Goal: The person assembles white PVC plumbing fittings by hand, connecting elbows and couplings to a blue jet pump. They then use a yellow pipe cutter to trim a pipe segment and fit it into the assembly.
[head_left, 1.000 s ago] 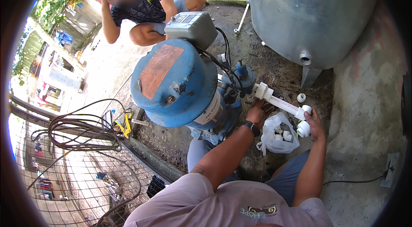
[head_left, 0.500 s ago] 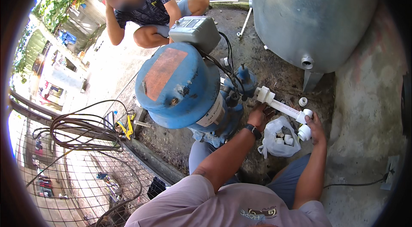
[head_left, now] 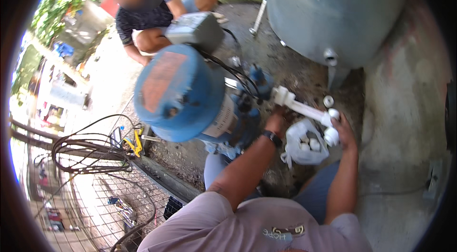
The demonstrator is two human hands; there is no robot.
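A white PVC pipe (head_left: 308,110) with fittings on both ends lies between my hands, to the right of the blue pump (head_left: 178,95). My left hand (head_left: 277,122) is closed at the pipe's pump-side fitting (head_left: 283,95), its fingertips partly hidden beneath. The frame is too blurred to tell whether that fitting touches the pump's outlet. At the far end, my right hand (head_left: 346,132) grips the elbow (head_left: 334,114), with a white threaded fitting (head_left: 331,136) just below. Under the pipe sits an opened clear plastic bag (head_left: 304,156) holding several white fittings.
A large metal tank (head_left: 333,18) stands at the back right beside a concrete wall (head_left: 404,123). One loose white fitting (head_left: 328,101) lies beyond the pipe. A co-worker (head_left: 143,18) crouches behind the pump. Coiled cable (head_left: 81,145) and a yellow tool (head_left: 136,143) are at left.
The whole view has shifted, so the scene sits further left. The co-worker's raised hand has come down toward the pump. My hands keep their places on the pipe.
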